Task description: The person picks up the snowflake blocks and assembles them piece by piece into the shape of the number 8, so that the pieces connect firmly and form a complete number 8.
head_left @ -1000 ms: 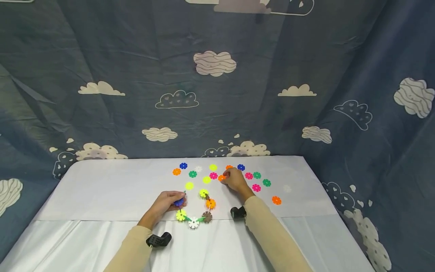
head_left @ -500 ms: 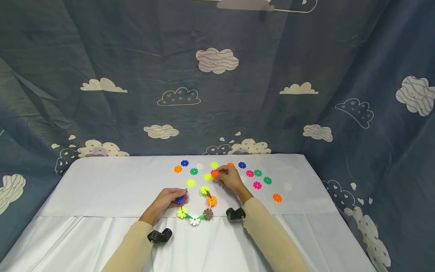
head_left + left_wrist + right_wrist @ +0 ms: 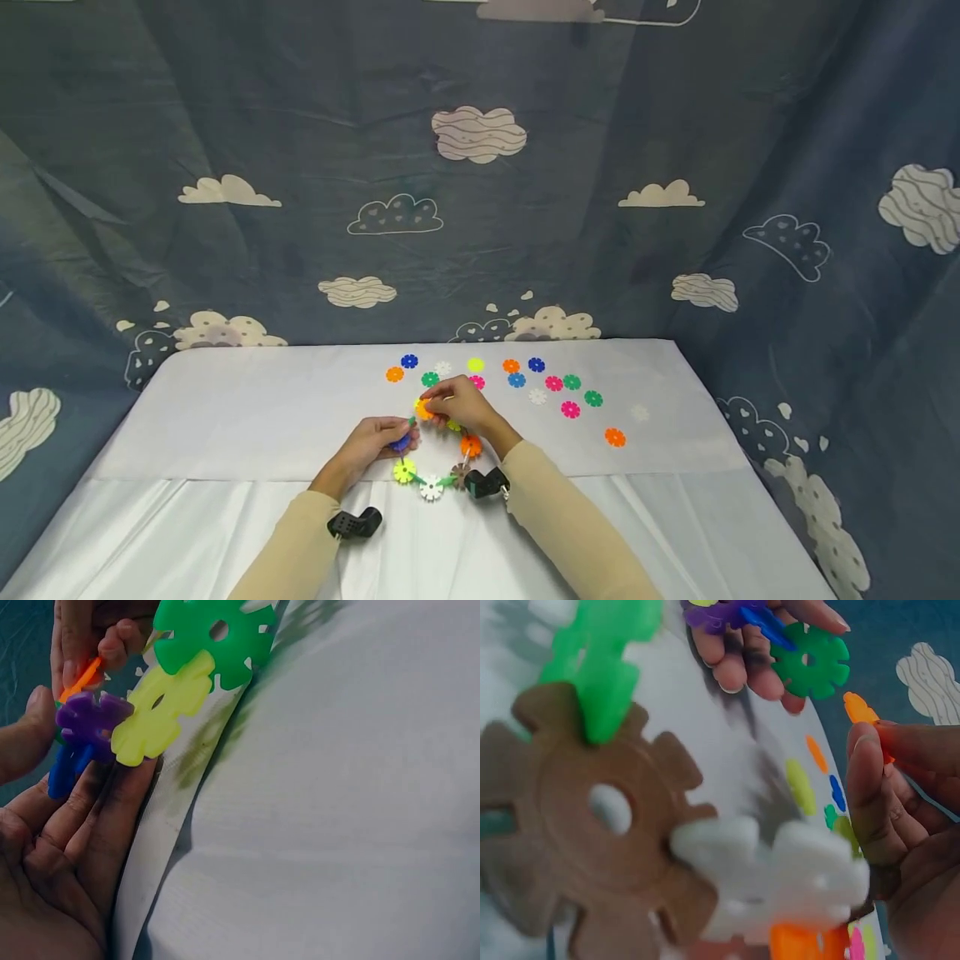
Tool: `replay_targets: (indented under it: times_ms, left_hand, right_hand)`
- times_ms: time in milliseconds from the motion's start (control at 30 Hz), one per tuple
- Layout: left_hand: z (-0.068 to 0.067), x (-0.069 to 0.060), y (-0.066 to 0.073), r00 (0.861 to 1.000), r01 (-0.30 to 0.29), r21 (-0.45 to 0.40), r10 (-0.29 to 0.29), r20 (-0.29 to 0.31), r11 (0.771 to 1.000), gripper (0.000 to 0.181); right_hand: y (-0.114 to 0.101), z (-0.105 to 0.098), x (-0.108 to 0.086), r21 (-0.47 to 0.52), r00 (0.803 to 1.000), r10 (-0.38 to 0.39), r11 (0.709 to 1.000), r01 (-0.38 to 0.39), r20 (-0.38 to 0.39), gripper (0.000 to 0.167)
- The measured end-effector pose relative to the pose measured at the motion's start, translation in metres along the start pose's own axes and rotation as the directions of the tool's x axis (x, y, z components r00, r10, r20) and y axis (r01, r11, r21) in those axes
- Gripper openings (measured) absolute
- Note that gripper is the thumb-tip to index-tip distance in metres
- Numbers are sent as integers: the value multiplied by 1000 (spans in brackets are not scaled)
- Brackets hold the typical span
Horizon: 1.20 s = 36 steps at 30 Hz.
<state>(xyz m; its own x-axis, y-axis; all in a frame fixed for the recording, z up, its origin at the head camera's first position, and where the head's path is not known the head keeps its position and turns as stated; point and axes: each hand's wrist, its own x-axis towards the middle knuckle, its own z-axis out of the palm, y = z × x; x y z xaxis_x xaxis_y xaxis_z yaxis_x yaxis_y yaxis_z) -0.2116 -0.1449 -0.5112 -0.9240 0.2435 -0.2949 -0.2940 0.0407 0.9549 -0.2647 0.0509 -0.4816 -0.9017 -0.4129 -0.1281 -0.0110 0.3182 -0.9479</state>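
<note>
A curved chain of slotted, flower-shaped plastic discs hangs together by interlocked slots; its white disc [image 3: 431, 488] lies nearest the person. My left hand [image 3: 367, 446] holds one end, by the blue disc [image 3: 67, 769] and the green disc [image 3: 821, 667]. Purple [image 3: 90, 720] and yellow discs [image 3: 161, 712] follow along the chain. Between thumb and fingers, my right hand [image 3: 465, 408] pinches a loose orange disc [image 3: 860, 709], close to the green one. Whether these two touch is unclear. The brown disc [image 3: 570, 855] looms large in the right wrist view.
Loose discs lie flat across the back of the white table [image 3: 247, 417], among them a pink one [image 3: 570, 409] and an orange one [image 3: 615, 437]. A dark cloud-print curtain [image 3: 525, 250] hangs behind and beside the table.
My right hand has picked the orange disc off the table and carried it left and toward the person, to the chain's end. My left hand has stayed nearly still.
</note>
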Motion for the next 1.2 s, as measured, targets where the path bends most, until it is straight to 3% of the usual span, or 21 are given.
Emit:
replay_targets:
  times_ms: [300,633,900,1000,1100,1200]
  left_hand:
    - [0,-4,2,999,-42,-24,42,2,999,39]
    - [5,0,1,998,7,-7,-8,-63,1000,32]
    - [9,-6,-1,994,-41,51,45,-95,998,31]
    - [10,-5,-1,996,-46,61,51,-75,997,33]
    - [9,-4,0,997,-27,70,32,-73,997,36]
    - [9,-1,-1,993,-4,66,11,-118,998,33]
  right_hand:
    - [-1,7,4,-14,1000,-29,999,29,11,15]
    - [-1,8,3,-34,1000,-26,999,27,13,14]
    - [-5,20,2,-65,999,-42,997,42,2,13]
    - [-3,18,0,-50,999,-48,998,48,6,15]
    - [-1,17,-2,-7,998,-60,998,61,25,13]
    - [-1,17,-4,8,996,-86,996,86,39,7]
